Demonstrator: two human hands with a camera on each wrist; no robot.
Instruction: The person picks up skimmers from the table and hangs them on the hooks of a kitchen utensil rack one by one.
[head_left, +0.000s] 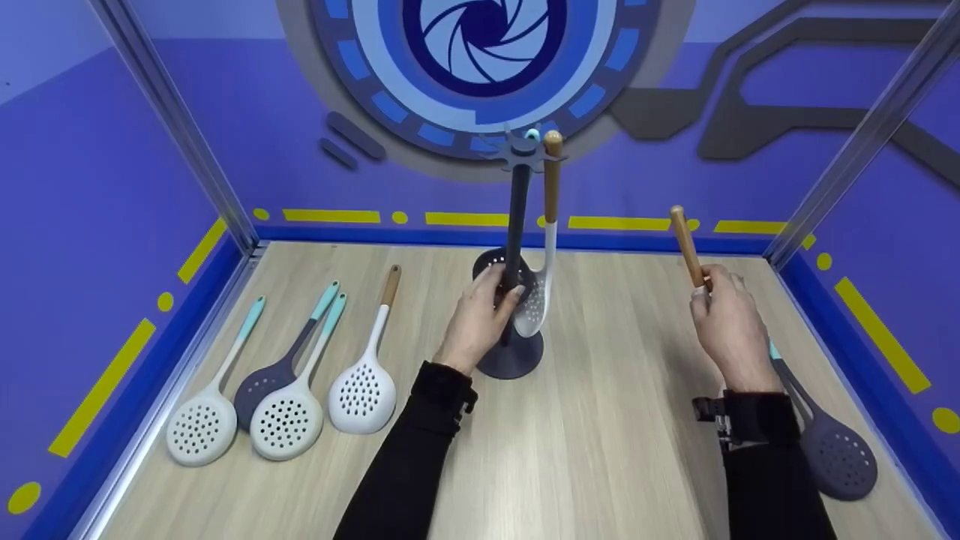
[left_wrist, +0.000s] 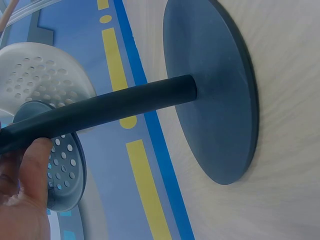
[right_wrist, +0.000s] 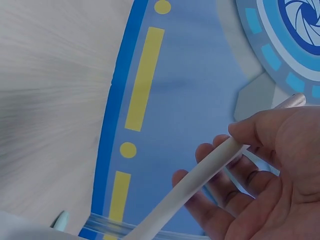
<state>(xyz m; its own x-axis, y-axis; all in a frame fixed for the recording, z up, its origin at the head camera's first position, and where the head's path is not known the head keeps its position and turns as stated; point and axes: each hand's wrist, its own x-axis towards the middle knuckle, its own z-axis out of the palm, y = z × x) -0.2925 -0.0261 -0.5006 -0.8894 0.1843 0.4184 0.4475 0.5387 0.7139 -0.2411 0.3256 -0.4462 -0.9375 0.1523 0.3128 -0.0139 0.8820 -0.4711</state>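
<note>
My left hand (head_left: 476,319) grips the post of a black utensil stand (head_left: 517,217), its thumb showing against the post in the left wrist view. From the stand's hooked top hang a white slotted spoon (head_left: 534,311) with a wooden handle and a dark perforated utensil (left_wrist: 65,172), partly behind the post. Off to the right, my right hand (head_left: 727,322) holds a utensil by its white shaft (right_wrist: 185,187), thumb on one side and fingers on the other. Its wooden handle (head_left: 688,247) points up and away; the head is mostly hidden.
Several skimmers lie on the wooden tabletop (head_left: 600,450) at left: a white one with a wooden handle (head_left: 362,394), two pale ones and a dark one (head_left: 262,390) with mint handles. Another dark skimmer (head_left: 838,456) lies at right. Printed walls (head_left: 300,172) enclose the back and sides.
</note>
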